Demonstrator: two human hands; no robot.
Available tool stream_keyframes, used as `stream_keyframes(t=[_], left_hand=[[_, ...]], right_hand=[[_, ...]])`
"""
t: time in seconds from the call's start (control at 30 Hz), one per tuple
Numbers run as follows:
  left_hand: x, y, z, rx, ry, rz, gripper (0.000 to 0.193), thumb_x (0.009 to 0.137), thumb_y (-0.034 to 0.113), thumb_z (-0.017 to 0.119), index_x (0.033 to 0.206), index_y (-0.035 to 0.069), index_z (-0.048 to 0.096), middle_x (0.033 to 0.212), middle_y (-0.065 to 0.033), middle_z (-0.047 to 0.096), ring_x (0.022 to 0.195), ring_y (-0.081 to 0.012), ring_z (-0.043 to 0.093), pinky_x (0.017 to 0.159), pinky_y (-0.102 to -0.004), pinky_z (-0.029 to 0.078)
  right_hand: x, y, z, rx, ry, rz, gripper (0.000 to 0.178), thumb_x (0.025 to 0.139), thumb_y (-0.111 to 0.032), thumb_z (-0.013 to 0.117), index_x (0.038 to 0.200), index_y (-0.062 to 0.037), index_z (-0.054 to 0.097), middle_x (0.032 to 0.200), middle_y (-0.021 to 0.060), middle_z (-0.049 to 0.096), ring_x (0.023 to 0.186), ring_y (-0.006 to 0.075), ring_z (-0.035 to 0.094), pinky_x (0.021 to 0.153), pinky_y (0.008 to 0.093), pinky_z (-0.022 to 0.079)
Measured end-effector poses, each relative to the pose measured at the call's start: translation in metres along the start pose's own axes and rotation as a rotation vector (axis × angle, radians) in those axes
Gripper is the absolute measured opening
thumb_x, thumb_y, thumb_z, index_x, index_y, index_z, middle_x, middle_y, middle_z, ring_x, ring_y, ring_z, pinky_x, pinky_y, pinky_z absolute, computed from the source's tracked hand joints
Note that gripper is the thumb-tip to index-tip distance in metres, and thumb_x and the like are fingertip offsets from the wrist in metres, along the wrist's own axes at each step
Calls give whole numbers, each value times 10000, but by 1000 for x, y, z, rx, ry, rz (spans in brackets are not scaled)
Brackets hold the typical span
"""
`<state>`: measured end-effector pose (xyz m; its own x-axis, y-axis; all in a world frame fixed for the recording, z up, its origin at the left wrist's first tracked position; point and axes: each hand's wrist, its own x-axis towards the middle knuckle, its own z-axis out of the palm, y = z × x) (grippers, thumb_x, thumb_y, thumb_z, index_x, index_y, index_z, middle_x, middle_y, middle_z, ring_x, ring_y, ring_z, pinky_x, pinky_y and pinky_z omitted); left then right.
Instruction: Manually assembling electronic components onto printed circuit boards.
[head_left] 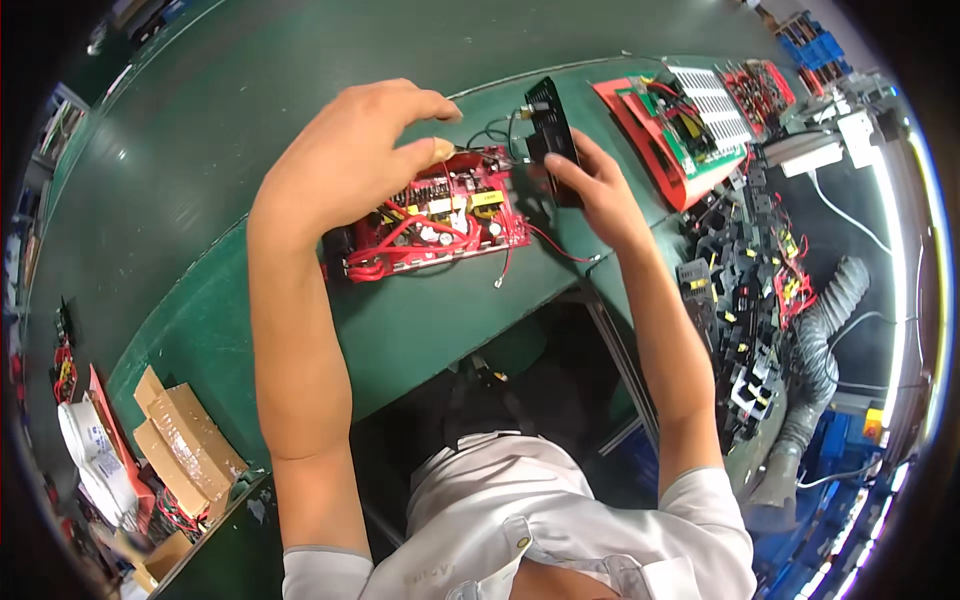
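A red circuit board unit (486,228), packed with components and thick red wires, lies on the green work surface in front of me. My left hand (350,150) hovers over its far left side. Thumb and index finger are apart, with nothing visible between them; the other fingers are mostly hidden. The thumb tip has a yellowish covering. My right hand (600,190) grips a black panel (548,112), held upright just right of the board, thumb on its near face. Thin dark cables (490,132) run between the panel and the board's far edge. Loose red wires trail off its right end.
At the right, a red tray (640,140) carries a green circuit board and a white slotted metal cover (712,105). Many black parts (735,290) are heaped beside a grey flexible hose (825,330). An open cardboard box (185,440) and white bag (95,460) are at lower left.
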<state>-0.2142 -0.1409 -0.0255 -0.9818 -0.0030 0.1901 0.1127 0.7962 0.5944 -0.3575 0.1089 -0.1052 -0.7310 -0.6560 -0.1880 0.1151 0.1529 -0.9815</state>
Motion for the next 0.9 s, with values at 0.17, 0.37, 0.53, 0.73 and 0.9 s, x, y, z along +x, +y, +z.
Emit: stream_keyframes(t=[0.17, 0.37, 0.53, 0.73, 0.9], left_hand=[[2, -1, 7, 19, -39, -44, 333, 878, 184, 681, 1169, 23, 677, 1139, -137, 680, 1022, -298, 641, 903, -377, 505], [4, 4, 11, 44, -58, -21, 344, 874, 174, 680, 1184, 24, 673, 1145, -147, 683, 1040, -311, 650, 911, -383, 502], [8, 8, 20, 29, -84, 31, 319, 844, 106, 689, 1149, 13, 680, 1113, -153, 683, 1029, -334, 643, 922, -389, 496], [4, 27, 71, 113, -240, 125, 278, 767, 27, 690, 1025, 106, 757, 1298, -151, 577, 1242, -340, 517, 1024, -416, 438], [-2, 40, 99, 388, -285, 132, 367, 719, -88, 634, 978, 134, 768, 1478, -175, 445, 1413, -400, 334, 1148, -539, 300]], right_hand=[[-19, -2, 19, -946, 336, -652, 481, 869, -34, 677, 1334, -41, 555, 1258, 201, 560, 1128, 387, 574, 934, 416, 497], [-78, 13, 44, -1041, -209, -589, 422, 784, 33, 681, 1185, -95, 646, 1229, 159, 560, 1083, 337, 600, 914, 438, 513], [-77, 13, 40, -1142, -217, -718, 462, 727, 46, 671, 1165, -100, 643, 1227, 162, 545, 1039, 337, 605, 864, 419, 520], [-78, 2, 13, -1030, 21, -563, 285, 853, -78, 721, 1121, -58, 624, 1140, 152, 569, 981, 372, 591, 822, 421, 511], [-85, 17, 0, -1103, 21, -402, 250, 843, -91, 723, 1056, -13, 620, 1111, 150, 572, 1034, 359, 568, 869, 430, 490]])
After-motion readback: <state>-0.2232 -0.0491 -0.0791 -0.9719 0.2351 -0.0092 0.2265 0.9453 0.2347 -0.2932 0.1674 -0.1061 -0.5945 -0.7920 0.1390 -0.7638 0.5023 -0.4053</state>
